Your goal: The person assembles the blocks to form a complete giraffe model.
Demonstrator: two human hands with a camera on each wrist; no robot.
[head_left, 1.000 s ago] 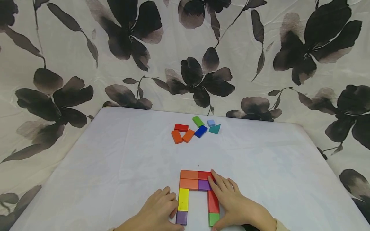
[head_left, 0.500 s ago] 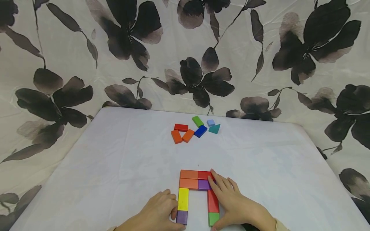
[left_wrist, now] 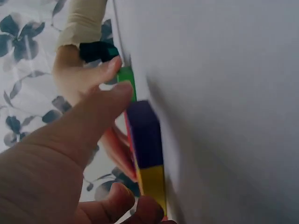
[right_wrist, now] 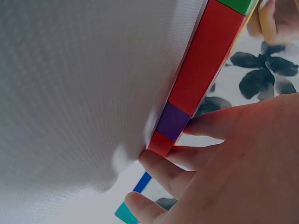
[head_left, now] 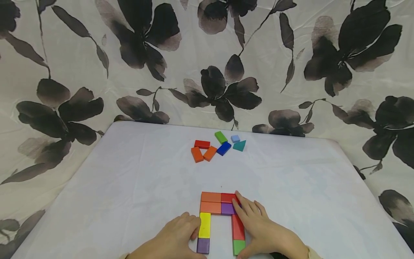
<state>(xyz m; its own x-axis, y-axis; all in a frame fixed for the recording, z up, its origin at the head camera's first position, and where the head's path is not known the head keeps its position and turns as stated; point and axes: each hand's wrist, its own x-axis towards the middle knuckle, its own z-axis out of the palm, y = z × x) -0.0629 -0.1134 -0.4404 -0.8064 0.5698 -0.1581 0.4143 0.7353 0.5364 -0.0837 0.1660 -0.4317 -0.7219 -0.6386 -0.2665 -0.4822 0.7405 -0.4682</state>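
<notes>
Coloured wooden blocks form an upside-down U in the head view. Its top joins two orange blocks [head_left: 211, 197], a red block [head_left: 228, 197] and a purple block [head_left: 227, 208]. A yellow block [head_left: 205, 225] and a second purple block [head_left: 203, 246] make the left leg; a long red block [head_left: 238, 227] and a green block [head_left: 239, 247] make the right. My left hand [head_left: 178, 233] lies along the left leg, bent fingers beside the yellow block, thumb by the purple block's near end. My right hand [head_left: 260, 229] rests along the right side, fingers extended, thumb at the green block.
Farther back on the white table [head_left: 129, 187] lie loose blocks: a red one [head_left: 202, 144], two orange ones [head_left: 197, 154], a green one [head_left: 221, 137], a blue one [head_left: 224, 148], a light blue one [head_left: 235, 138] and a teal triangle [head_left: 239, 145]. Flowered cloth [head_left: 181, 43] hangs behind.
The left hand's fingers have shifted slightly right, closer against the yellow block's side. The right hand stays in place, and the loose blocks lie as before.
</notes>
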